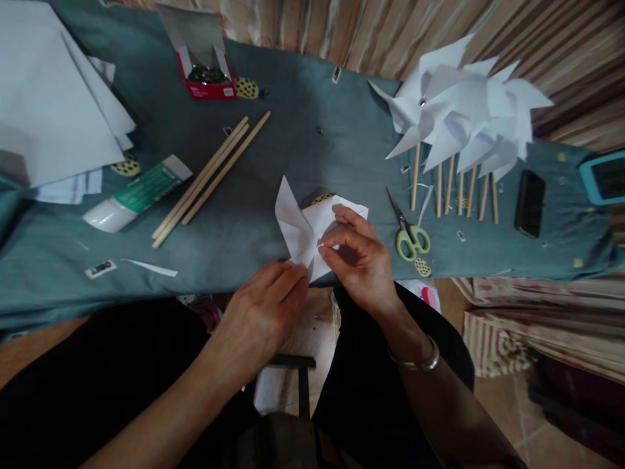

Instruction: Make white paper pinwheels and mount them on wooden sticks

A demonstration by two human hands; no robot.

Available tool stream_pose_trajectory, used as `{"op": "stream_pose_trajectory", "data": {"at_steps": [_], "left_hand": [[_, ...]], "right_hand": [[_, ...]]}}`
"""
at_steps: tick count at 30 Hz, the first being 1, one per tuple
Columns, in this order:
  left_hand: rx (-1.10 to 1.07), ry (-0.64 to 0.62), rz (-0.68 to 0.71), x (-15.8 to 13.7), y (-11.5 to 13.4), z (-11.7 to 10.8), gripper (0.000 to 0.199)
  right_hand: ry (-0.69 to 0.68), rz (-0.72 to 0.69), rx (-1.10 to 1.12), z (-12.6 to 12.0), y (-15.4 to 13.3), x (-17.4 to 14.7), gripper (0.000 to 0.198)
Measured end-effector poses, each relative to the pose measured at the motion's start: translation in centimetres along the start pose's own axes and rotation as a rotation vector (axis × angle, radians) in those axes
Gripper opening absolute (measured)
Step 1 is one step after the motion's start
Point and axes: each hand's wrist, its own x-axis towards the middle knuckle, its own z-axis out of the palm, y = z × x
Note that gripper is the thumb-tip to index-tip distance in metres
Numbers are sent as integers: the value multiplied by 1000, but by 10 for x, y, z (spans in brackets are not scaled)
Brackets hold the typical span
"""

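A white paper pinwheel [297, 228], partly folded, is between my two hands at the table's near edge. My left hand [268, 303] is closed on its lower left side, the fingertips pressed to the paper. With thumb and forefinger my right hand [359, 260] pinches a paper tip near the pinwheel's middle. The other right fingers curl over the right-hand blade. To the right of that hand lie scissors [409, 234] with green handles. Finished white pinwheels [459, 111] on wooden sticks lie in a row at the back right.
Three wooden sticks [215, 176] lie left of centre, beside a green and white glue tube [139, 192]. Behind them an open red box [208, 81] holds small metal pieces. White paper sheets [53, 98] are stacked far left. A dark phone [530, 203] and a blue-framed device [603, 177] lie right.
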Motion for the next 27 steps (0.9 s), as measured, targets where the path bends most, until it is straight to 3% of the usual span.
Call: {"op": "stream_pose_trajectory", "data": {"at_steps": [27], "left_hand": [[-9,2,19,0,-1,2,17]], "right_hand": [[2,17,7,0,-2,-2,7]]}}
